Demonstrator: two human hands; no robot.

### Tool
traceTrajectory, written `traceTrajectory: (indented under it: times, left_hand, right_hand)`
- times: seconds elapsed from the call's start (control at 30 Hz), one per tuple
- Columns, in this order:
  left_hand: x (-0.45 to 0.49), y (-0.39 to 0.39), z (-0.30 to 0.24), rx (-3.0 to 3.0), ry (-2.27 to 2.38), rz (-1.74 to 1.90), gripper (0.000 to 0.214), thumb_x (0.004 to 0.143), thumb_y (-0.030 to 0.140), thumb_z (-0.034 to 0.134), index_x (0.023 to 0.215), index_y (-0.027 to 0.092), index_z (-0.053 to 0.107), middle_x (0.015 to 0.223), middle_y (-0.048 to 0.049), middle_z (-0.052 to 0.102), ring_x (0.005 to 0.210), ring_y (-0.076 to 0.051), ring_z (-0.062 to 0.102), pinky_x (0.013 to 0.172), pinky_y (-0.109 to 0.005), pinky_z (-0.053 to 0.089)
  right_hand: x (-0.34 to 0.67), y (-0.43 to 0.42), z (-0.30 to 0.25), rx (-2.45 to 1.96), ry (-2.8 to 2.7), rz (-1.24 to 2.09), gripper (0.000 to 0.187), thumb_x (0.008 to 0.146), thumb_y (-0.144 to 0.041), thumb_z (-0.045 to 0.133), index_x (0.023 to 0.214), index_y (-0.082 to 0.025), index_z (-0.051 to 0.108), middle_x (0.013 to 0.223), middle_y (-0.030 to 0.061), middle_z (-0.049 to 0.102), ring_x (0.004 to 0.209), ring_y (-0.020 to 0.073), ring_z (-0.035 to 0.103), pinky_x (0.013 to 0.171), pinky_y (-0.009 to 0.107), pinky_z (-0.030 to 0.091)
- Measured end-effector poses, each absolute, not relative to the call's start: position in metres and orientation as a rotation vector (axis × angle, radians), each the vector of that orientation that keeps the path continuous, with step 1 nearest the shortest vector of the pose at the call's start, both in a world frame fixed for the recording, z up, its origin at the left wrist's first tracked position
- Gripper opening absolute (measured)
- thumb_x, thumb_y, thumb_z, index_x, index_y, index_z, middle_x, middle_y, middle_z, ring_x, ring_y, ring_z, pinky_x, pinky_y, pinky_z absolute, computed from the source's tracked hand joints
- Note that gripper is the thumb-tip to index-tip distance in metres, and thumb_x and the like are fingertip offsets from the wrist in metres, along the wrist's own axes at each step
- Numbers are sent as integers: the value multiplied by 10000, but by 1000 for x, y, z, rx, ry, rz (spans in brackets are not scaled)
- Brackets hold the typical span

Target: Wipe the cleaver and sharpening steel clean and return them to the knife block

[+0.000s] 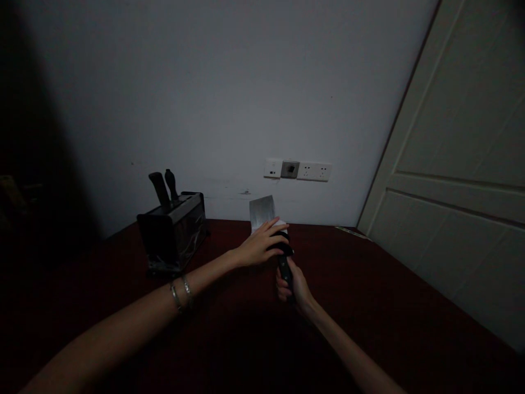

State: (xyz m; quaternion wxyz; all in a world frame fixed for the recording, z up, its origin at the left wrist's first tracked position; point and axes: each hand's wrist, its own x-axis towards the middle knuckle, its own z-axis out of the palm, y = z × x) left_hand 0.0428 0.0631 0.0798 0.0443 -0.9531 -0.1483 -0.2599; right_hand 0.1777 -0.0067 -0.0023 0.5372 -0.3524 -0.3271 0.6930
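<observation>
My right hand (296, 287) is wrapped round the black riveted handle (285, 269) of a cleaver. Its broad, grey, squarish blade (261, 211) rises beyond my left hand, toward the wall. My left hand (262, 242) lies across from the left, fingers bent over a black rounded object (282, 247) just ahead of the handle. What this object is, I cannot make out, since the fingers cover much of it. A pale patch shows beside the fingertips. Part of the blade is hidden behind my left hand.
On the left of the dark red table (328, 262) stands a black and silver knife block (174, 232) with two black handles sticking up. Wall sockets (314, 171) sit above the table's back edge. A pale panelled door (451, 230) borders the right side. The light is dim.
</observation>
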Motion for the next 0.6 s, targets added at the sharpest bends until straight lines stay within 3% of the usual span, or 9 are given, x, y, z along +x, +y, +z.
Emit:
traceTrajectory:
  times: [0.2, 0.4, 0.6]
  left_hand:
    - [31, 62, 88, -2951, -349, -718, 313, 863, 258, 483, 1171, 245, 535, 1464, -35, 224, 1364, -234, 31, 1079, -472, 196]
    - [37, 56, 83, -2907, -391, -801, 236, 858, 242, 485, 1070, 214, 585, 1408, -47, 343, 1360, -221, 100, 1083, -449, 213]
    - [45, 58, 76, -2944, -483, -1030, 217, 856, 217, 475, 1038, 219, 594, 1376, -45, 391, 1345, -209, 175, 1077, -454, 223]
  right_hand:
    - [175, -8, 0, -792, -787, 1686, 515, 694, -672, 462, 551, -178, 434, 341, -104, 323, 245, 15, 195, 281, 159, 149]
    - [172, -10, -1, -837, -801, 1617, 528, 623, -699, 513, 559, -179, 449, 336, -104, 334, 246, 20, 219, 274, 164, 176]
    - [176, -8, 3, -882, -826, 1568, 534, 654, -699, 486, 551, -177, 444, 338, -98, 342, 244, 21, 236, 273, 164, 193]
